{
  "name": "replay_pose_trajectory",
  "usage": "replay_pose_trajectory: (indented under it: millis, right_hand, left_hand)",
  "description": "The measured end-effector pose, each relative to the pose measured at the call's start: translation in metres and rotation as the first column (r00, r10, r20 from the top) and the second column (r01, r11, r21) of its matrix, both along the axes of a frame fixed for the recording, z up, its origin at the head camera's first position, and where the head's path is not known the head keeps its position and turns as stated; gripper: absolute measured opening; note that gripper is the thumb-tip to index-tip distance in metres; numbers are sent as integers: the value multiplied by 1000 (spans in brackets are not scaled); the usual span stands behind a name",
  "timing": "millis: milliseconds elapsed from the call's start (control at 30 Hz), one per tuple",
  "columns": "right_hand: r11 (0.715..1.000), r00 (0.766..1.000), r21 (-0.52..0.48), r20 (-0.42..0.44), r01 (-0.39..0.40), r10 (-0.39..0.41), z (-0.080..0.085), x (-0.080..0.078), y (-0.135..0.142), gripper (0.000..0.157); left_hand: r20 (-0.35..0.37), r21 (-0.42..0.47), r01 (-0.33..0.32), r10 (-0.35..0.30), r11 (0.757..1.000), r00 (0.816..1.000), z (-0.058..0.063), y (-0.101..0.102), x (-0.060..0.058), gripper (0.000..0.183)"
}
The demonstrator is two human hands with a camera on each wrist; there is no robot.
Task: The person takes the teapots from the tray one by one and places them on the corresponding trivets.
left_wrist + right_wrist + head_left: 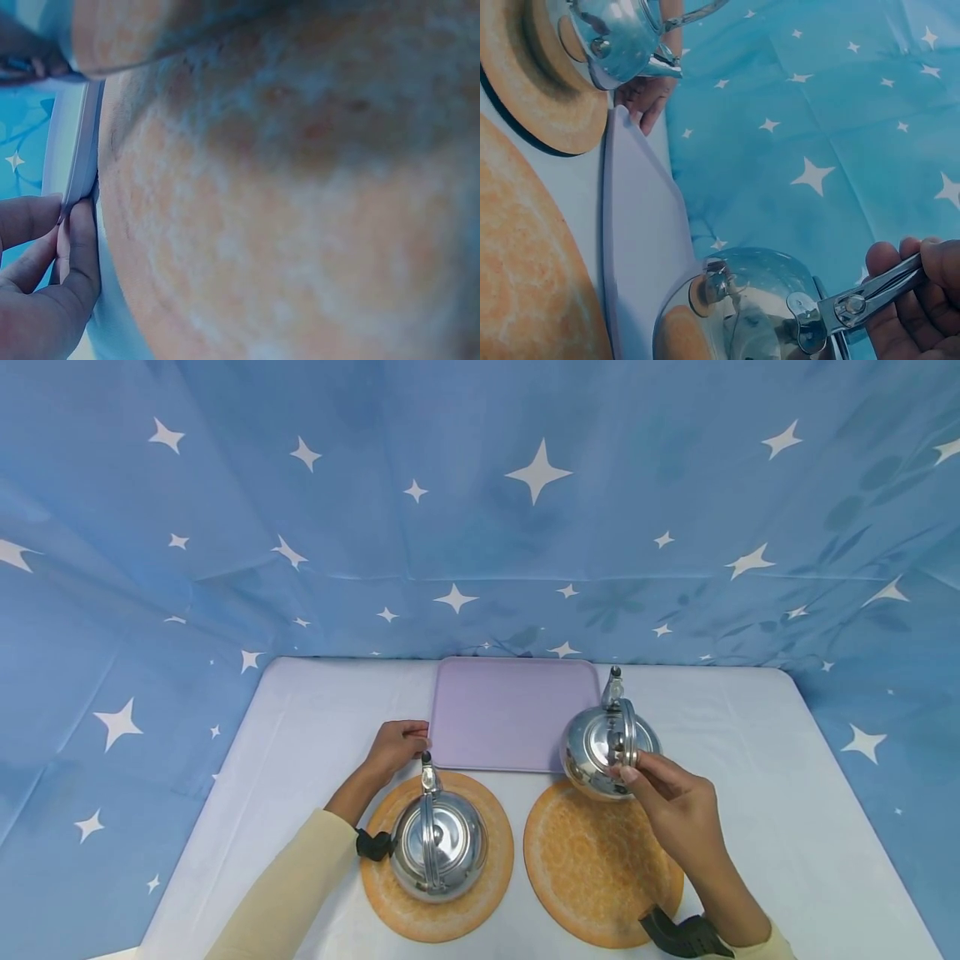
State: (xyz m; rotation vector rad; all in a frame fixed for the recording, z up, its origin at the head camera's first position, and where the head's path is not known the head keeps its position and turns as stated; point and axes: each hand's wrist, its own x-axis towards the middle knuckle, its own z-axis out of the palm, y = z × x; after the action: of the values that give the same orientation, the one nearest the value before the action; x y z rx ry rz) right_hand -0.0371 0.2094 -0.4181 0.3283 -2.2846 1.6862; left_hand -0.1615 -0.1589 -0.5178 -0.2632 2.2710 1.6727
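Observation:
My right hand (678, 797) grips the upright handle (877, 296) of a shiny steel kettle (588, 752). This kettle hangs over the right front corner of a lilac tray (510, 714) and the back of the right round mat, spout pointing to the back. At the tray's left front corner, my left hand (393, 747) pinches the rim, its thumb and fingers on either side of it in the left wrist view (45, 285). A second steel kettle (465, 831) stands on the left orange mat (435, 922), its spout tip close to the left hand.
A second orange round mat (600, 868) lies at the front right, below the raised kettle. White cloth (757, 760) covers the table. Blue star-patterned fabric (480, 510) rises behind the table's back edge and along both sides.

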Motion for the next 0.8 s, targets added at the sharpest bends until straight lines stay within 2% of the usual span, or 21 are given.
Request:
replay_pose_trajectory:
  millis: [267, 467, 800]
  right_hand:
    - [998, 999, 47, 11, -43, 43, 3, 12, 5, 23]
    - [997, 999, 55, 3, -45, 45, 5, 20, 7, 25]
    - [994, 997, 86, 10, -73, 73, 11, 28, 11, 26]
  left_hand:
    - [-3, 7, 1, -1, 1000, 1000, 0, -1, 1, 37]
    - [3, -5, 8, -8, 1000, 1000, 0, 0, 0, 38]
    - [5, -19, 10, -10, 1000, 1000, -2, -1, 0, 37]
